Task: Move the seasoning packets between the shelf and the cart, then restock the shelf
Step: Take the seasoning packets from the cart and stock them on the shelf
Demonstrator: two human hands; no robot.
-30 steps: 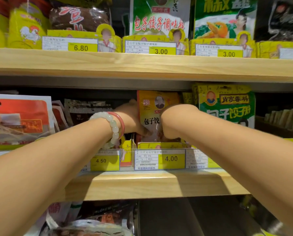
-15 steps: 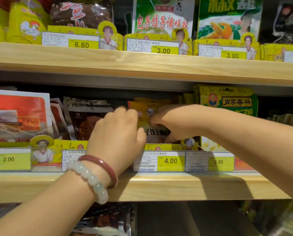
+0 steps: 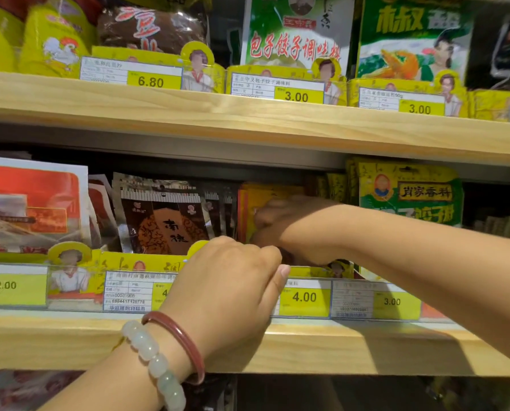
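Orange-yellow seasoning packets (image 3: 267, 197) stand in a row on the middle shelf (image 3: 351, 345), above the 4.00 price tag (image 3: 304, 297). My right hand (image 3: 286, 226) reaches into that row from the right. Its back faces me and its fingers curl over the front packet, whose lower part is hidden behind the hand. My left hand (image 3: 230, 289), with a bead bracelet and a red bangle on the wrist, hovers in front of the price rail just below and left of the right hand. Its fingers are curled, thumb against the index finger, with nothing visible in it.
Dark brown packets (image 3: 164, 221) stand left of the orange row and red-white packets (image 3: 31, 203) further left. Green-yellow packets (image 3: 411, 194) stand on the right. The upper shelf (image 3: 248, 120) carries more seasoning bags close overhead. Bags show dimly below the middle shelf.
My left hand has drawn back from the orange packet and dropped in front of the price rail. My right hand has pushed deeper into the shelf with the packet.
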